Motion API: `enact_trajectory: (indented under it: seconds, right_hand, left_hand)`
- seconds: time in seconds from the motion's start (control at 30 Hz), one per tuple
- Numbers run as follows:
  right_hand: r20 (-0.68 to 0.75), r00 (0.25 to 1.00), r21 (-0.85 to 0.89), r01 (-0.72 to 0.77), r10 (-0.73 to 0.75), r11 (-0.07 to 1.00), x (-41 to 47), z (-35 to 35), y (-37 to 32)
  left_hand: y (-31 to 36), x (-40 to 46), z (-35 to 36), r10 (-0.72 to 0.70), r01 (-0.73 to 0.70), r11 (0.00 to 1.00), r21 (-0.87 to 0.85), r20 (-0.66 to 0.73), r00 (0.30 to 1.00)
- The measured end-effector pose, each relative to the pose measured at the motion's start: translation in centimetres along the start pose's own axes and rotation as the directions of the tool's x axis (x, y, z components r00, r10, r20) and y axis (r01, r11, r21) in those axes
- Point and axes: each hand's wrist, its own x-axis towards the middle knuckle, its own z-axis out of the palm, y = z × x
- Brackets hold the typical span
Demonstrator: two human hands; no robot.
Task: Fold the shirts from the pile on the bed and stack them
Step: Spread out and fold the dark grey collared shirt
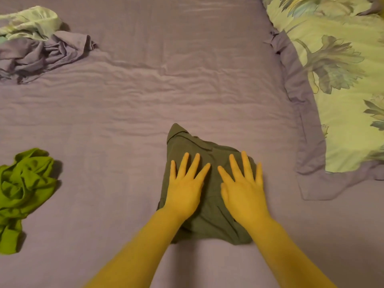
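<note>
So we've got a dark olive-green folded shirt [209,196] lying flat on the lilac bed sheet [135,113], and that shirt is our landmark for everything else. It's folded into a compact, roughly square bundle, with one corner poking out at its far-left end, where a seam or collar edge shows.

Both hands are on top of the shirt. Our left hand [185,183] lies palm-down on the shirt's left half, fingers straight and spread, gripping nothing, just pressing flat on the cloth. Our right hand [243,188] does the same on the right half, fingers fanned out and relaxed, nothing held. The two hands sit just beside each other, index fingers near but apart.

Well to the left of the shirt there's a crumpled bright lime-green garment [22,192], unfolded and bunched up. Far off to the upper left of the shirt sits a rumpled heap of lilac cloth [41,55] with a pale mint-green piece of fabric [31,21] on its far side, touching it. To the right of the shirt lies a pale yellow-green floral pillow with a lilac border [340,90], well apart from the shirt.
</note>
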Motion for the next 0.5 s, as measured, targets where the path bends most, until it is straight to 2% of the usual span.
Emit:
enact_trajectory:
  seconds: [0.07, 0.13, 0.17, 0.3, 0.5]
  right_hand:
    - [0.147, 0.986, -0.039, -0.076, 0.081, 0.996, 1.0, 0.8, -0.1]
    - [0.154, 0.972, -0.041, -0.175, 0.180, 0.984, 2.1, 1.6, -0.1]
    - [0.128, 0.976, -0.032, -0.173, 0.175, 0.984, 2.5, 1.9, -0.3]
    - [0.080, 0.994, -0.055, 0.076, -0.071, 0.996, 3.1, 4.1, 0.4]
    - [-0.007, 0.993, 0.004, 0.116, -0.116, 0.993, 3.3, 6.9, 2.9]
  left_hand:
    - [-0.3, 0.6, 0.6, 0.034, -0.037, 0.998, 0.052, 0.052, 0.998]
    - [-0.1, 1.1, 1.2, 0.069, -0.074, 0.994, 0.074, 0.073, 0.995]
    - [0.0, 1.2, 1.5, 0.079, -0.085, 0.993, 0.076, 0.081, 0.994]
    - [-0.9, 1.3, 2.3, 0.123, -0.132, 0.983, 0.130, 0.075, 0.990]
    - [-3.6, 0.2, 4.4, 0.260, -0.258, 0.961, 0.096, -0.012, 0.966]
